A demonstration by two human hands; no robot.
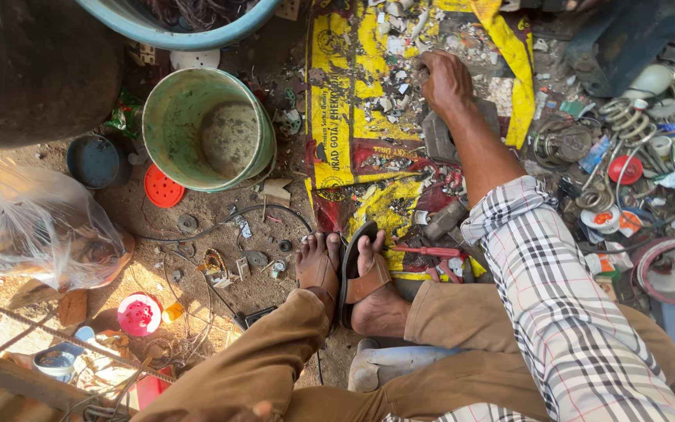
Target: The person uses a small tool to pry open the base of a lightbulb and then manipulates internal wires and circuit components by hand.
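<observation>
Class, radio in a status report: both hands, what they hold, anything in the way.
Right hand closed on a small grey fragment, over the yellow-and-red printed sack. Left hand barely in view. Grey stone block under the wrist, white broken shards scattered around.

Left hand out of view; right grip (443, 78) hides its small object

The person wears a long-sleeved shirt (564, 312) in a checked pattern: a white ground crossed by grey and black bands that form squares. Its sleeve cuff (501, 207) is turned back at the forearm, leaving the right hand (443, 82) and wrist bare. The trousers (275, 359) are plain ochre-brown cloth with a stitched hem at the ankle. Each foot carries an open brown sandal (365, 285) with one broad strap across the instep and a dark sole; the toes are uncovered.
</observation>
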